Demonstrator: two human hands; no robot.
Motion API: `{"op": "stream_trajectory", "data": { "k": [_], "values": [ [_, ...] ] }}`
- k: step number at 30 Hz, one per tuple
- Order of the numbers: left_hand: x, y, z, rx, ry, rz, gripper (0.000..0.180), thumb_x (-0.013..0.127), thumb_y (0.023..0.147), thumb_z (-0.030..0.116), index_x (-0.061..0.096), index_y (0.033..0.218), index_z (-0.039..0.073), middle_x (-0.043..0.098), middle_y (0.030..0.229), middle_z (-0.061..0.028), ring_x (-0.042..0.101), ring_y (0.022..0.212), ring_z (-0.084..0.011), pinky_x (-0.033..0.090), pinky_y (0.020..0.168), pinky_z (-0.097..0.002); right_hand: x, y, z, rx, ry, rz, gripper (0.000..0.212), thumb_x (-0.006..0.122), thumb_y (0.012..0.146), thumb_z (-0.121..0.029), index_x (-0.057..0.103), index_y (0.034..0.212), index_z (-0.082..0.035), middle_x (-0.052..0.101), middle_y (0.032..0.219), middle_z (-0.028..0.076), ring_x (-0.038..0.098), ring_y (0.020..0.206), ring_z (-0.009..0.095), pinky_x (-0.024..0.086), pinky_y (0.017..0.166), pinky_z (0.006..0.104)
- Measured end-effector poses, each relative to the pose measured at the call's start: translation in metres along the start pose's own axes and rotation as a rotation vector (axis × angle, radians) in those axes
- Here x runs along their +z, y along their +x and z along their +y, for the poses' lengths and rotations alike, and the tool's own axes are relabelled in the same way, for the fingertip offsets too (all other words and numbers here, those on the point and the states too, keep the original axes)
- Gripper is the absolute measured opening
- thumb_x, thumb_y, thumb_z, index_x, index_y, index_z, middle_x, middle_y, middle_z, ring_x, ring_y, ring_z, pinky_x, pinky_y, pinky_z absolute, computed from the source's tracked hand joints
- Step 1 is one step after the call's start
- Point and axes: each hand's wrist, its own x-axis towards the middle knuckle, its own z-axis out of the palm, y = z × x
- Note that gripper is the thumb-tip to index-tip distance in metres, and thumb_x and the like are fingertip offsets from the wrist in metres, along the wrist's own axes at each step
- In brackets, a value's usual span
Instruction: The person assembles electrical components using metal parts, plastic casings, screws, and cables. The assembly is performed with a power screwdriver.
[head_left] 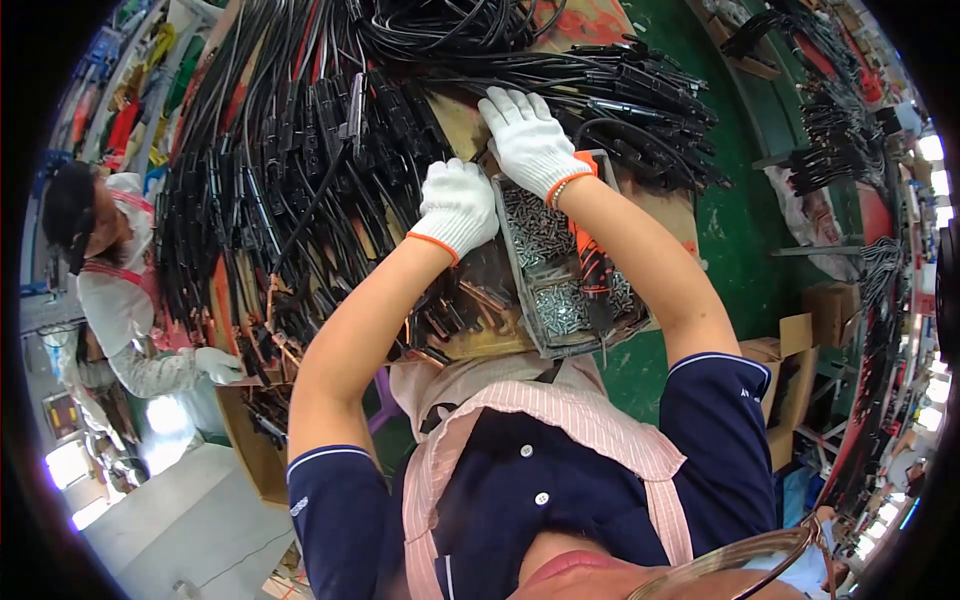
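Note:
Both my hands wear white knit gloves with orange cuffs. My left hand [455, 208] is closed, its fingers curled at the edge of a pile of black cables with long black housings [300, 140]; whatever they hold is hidden. My right hand [528, 140] lies with fingers stretched out, beside the far end of a screw tray [540, 345] and close to a bundle of black cable ends [650, 95]. Silver screws [560, 310] fill the tray's compartments. An orange and black power screwdriver [594, 270] lies over the tray, under my right forearm.
Copper-ended pieces [485, 300] lie on the worn table [480, 347] in front of me. At the left, a co-worker's gloved hand [218, 365] rests near the cables. Cardboard boxes [790, 370] stand at the right on the green floor, near racks of hanging cables [840, 130].

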Motion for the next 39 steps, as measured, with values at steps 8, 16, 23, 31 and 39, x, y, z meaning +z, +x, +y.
{"op": "stream_trajectory", "data": {
  "k": [8,16,23,31,39],
  "values": [
    [-0.028,-0.026,-0.035,-0.067,-0.627,-0.073,0.047,0.064,0.074,0.039,0.066,0.096,-0.003,0.066,0.088,-0.0116,0.064,0.077,-0.0249,0.05,0.069,-0.0344,-0.002,-0.001,-0.003,0.102,0.108,-0.1,0.052,0.06,0.084,-0.027,0.051,0.129,-0.003,0.053,0.134,0.017,0.052,0.123,0.031,0.037,0.107,0.042],
    [-0.093,-0.129,-0.054,0.036,-1.052,0.403,0.025,0.074,0.064,0.02,0.054,0.064,0.004,0.055,0.081,-0.0084,0.05,0.088,-0.0226,0.041,0.079,-0.0356,-0.028,0.034,0.001,0.468,0.856,-0.447,0.052,0.051,0.093,-0.048,0.057,0.123,-0.006,0.063,0.121,0.017,0.063,0.105,0.03,0.049,0.09,0.0373],
    [-0.062,-0.141,-0.028,0.019,-0.903,0.707,0.023,0.077,0.057,0.012,0.056,0.065,0.007,0.057,0.085,-0.0067,0.051,0.089,-0.0267,0.043,0.076,-0.0374,0.001,0.08,-0.052,1.15,2.046,-0.529,0.032,0.057,0.095,-0.037,0.064,0.097,-0.006,0.065,0.076,0.005,0.062,0.059,0.016,0.05,0.052,0.0287],
    [-0.062,-0.163,-0.053,-0.491,-1.413,0.594,0.018,0.061,0.078,0.002,0.064,0.095,-0.002,0.061,0.097,-0.0097,0.056,0.087,-0.0176,0.047,0.074,-0.0321,-0.041,0.056,-0.065,1.076,2.078,-0.631,0.029,0.067,0.088,-0.03,0.06,0.103,-0.006,0.066,0.085,0.005,0.063,0.074,0.014,0.051,0.064,0.029],
    [-0.041,-0.144,-0.035,-0.32,-1.399,0.357,0.052,0.045,0.092,0.013,0.038,0.142,0.002,0.062,0.104,-0.0155,0.061,0.08,-0.0208,0.049,0.075,-0.033,-0.061,0.047,-0.078,1.297,2.292,-0.556,0.03,0.065,0.092,-0.029,0.056,0.106,-0.004,0.064,0.089,0.007,0.063,0.073,0.017,0.054,0.065,0.0298]
  ]
}}
